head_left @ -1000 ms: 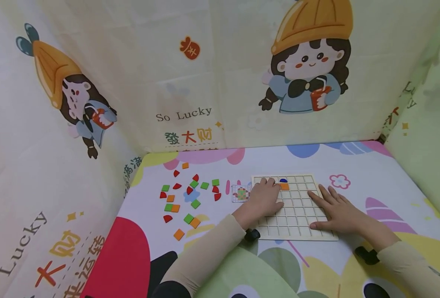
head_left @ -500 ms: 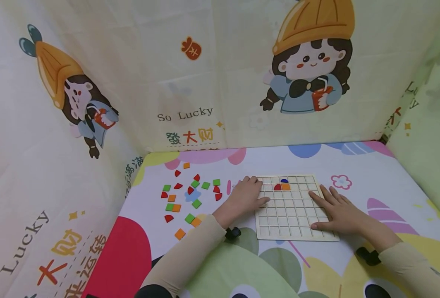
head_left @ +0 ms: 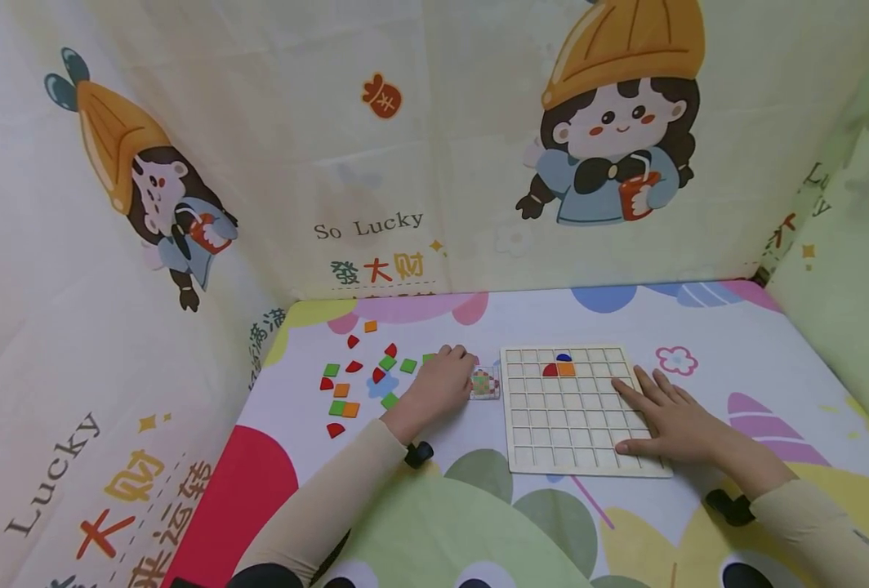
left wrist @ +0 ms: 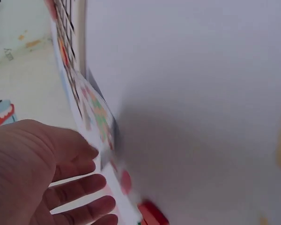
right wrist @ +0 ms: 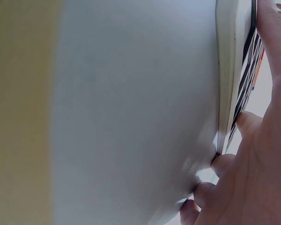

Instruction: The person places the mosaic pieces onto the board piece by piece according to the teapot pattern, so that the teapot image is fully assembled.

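The wooden grid board [head_left: 552,426] lies flat on the table. In its upper cells sit an orange square tile [head_left: 566,370], a red quarter-round tile [head_left: 550,371] on its left and a blue rounded tile [head_left: 563,358] above. My right hand [head_left: 666,418] rests with spread fingers on the board's right edge; the right wrist view shows its fingertips along that edge. Left of the board, my left hand [head_left: 438,385] hovers between the small pattern card [head_left: 486,384] and the loose tiles. Its fingers [left wrist: 79,185] are loosely bent and hold nothing in the left wrist view.
Several loose red, green and orange tiles, among them a green one [head_left: 408,367] and a red one [head_left: 336,429], are scattered on the left of the patterned tablecloth [head_left: 611,523]. A printed cloth wall [head_left: 471,163] rises behind the table.
My left hand has lifted off the board and moved left past the card, uncovering the red tile beside the orange one. My right hand has stayed on the board's edge.
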`<state>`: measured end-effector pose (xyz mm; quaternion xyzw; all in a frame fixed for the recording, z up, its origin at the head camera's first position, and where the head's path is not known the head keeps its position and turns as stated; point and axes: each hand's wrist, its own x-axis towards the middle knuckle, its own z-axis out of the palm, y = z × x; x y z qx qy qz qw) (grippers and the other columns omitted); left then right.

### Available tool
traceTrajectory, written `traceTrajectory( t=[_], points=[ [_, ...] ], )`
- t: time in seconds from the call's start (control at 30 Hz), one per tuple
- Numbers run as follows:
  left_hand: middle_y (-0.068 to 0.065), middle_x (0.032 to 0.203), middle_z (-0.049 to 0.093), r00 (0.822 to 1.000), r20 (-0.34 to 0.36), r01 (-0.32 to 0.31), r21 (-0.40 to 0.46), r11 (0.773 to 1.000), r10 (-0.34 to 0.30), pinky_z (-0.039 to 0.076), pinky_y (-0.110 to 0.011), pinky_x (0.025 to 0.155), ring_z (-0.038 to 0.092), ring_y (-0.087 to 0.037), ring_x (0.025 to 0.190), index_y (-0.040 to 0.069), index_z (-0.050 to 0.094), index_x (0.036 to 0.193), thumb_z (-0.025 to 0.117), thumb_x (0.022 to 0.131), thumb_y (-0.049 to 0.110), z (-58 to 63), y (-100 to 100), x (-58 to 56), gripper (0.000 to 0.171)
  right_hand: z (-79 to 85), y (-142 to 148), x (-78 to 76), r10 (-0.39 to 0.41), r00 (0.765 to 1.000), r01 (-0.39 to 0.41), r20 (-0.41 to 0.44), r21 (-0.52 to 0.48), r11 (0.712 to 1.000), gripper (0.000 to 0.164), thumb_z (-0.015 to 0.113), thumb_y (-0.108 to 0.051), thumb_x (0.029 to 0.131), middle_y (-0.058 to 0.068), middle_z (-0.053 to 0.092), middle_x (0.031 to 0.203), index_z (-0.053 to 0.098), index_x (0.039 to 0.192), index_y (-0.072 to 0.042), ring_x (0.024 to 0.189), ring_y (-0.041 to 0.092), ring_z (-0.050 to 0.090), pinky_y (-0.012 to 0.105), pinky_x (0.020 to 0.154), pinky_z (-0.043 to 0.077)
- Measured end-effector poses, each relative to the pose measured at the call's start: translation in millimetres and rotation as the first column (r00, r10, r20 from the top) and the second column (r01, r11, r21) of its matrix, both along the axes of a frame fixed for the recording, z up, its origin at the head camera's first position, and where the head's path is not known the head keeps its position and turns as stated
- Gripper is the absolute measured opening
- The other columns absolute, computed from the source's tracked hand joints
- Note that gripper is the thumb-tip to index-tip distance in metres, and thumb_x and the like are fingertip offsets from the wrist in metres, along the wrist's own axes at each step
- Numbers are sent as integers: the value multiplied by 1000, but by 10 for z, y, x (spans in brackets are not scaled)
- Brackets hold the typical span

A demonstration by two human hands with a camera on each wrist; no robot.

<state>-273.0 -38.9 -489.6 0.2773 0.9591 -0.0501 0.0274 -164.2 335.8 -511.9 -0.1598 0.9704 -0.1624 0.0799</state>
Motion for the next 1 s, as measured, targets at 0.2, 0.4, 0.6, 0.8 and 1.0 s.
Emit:
traceTrajectory(
  t=[0.2, 0.4, 0.6, 0.8, 1.0],
  points=[
    [-6, 132, 61, 999, -25, 43, -79, 996, -45, 52, -36, 101, 55, -23, 114, 13, 60, 139, 64, 103, 21, 51, -143, -58, 38, -1, -2, 21, -6, 1000, 6, 3, -3, 1000, 109, 71, -71, 81, 35, 16, 166, 27, 164, -18, 150, 62, 10, 78, 114, 14],
    [-5, 124, 64, 998, -3, 64, -80, 995, -64, 52, -35, 97, 56, -23, 110, 15, 64, 132, 69, 99, 19, 57, -316, -105, 33, -15, -2, 25, -10, 1000, 10, 11, -3, 1000, 110, 70, -73, 81, 34, 14, 167, 24, 165, -19, 150, 62, 9, 78, 114, 13],
    [-5, 123, 63, 998, 41, 58, -84, 995, -55, 51, -35, 97, 54, -22, 107, 15, 64, 132, 73, 96, 19, 59, -496, -116, 37, 3, -6, 26, -6, 1000, 6, 1, -5, 1000, 108, 70, -72, 82, 34, 15, 166, 26, 164, -18, 150, 62, 10, 78, 114, 14],
    [-2, 113, 63, 996, 70, 53, -28, 998, -51, 51, -33, 94, 53, -20, 101, 17, 66, 120, 70, 98, 17, 77, -620, -119, 22, 21, -11, 25, -6, 1000, 6, 4, -6, 1000, 108, 70, -72, 81, 34, 15, 166, 26, 164, -18, 150, 62, 10, 78, 114, 14],
    [0, 105, 64, 998, 22, 60, -21, 998, -59, 52, -31, 88, 54, -19, 95, 18, 67, 112, 69, 99, 20, 82, -696, -132, 13, 14, -2, 12, -1, 1000, 1, 2, -4, 1000, 107, 70, -72, 82, 34, 15, 166, 26, 165, -19, 150, 62, 10, 78, 114, 14]
  ],
)
